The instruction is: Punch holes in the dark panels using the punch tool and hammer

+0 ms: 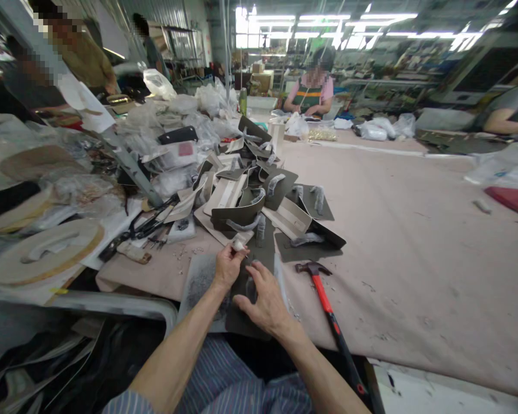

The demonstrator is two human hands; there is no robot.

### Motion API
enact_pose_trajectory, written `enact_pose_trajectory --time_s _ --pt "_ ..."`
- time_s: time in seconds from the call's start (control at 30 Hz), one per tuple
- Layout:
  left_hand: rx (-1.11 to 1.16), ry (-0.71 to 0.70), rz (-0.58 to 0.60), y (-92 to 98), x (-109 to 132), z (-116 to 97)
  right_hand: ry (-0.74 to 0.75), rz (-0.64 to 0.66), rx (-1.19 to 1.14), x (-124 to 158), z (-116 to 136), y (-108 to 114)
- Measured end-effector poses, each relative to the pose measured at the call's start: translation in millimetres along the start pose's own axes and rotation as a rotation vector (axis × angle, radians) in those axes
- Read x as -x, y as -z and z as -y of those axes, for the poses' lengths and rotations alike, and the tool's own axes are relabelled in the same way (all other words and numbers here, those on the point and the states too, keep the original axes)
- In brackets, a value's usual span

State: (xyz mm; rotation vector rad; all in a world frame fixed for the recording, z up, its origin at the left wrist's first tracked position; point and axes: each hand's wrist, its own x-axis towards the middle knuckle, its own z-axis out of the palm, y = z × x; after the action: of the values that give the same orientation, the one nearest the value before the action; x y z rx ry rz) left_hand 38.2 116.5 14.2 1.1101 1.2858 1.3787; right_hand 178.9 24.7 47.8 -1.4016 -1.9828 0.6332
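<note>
pink table (414,259), panel (265,250) pointing away, left hand (228,265) pinching tab (238,245), right hand (263,299) flat atop

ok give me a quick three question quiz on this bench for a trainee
1. True or false: the right hand lies flat on a dark sheet.
2. What does the left hand pinch? A) a small white piece B) scissors C) a bottle
3. Fill in: the hammer lying to the right of the right hand has a ___ handle.
Key: 1 true; 2 A; 3 red
</note>
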Motion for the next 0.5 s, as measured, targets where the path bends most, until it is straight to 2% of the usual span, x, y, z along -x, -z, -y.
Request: enact_pose_trajectory --time_s 0.1,0.17,0.33,0.5 --pt "0.012 0.024 0.029 0.6 2 0 0.029 0.017 -0.015 9 -8 -25" --pt "0.021 0.055 0.074 -0.3 5 4 0.054 -0.013 -0.036 21 -14 -32" --pt "-0.027 0.056 0.143 -2.8 13 14 0.097 -0.036 -0.125 31 -20 -27" --pt "-0.097 0.033 0.208 -2.3 13 11 0.128 0.012 -0.237 24 -21 -19"
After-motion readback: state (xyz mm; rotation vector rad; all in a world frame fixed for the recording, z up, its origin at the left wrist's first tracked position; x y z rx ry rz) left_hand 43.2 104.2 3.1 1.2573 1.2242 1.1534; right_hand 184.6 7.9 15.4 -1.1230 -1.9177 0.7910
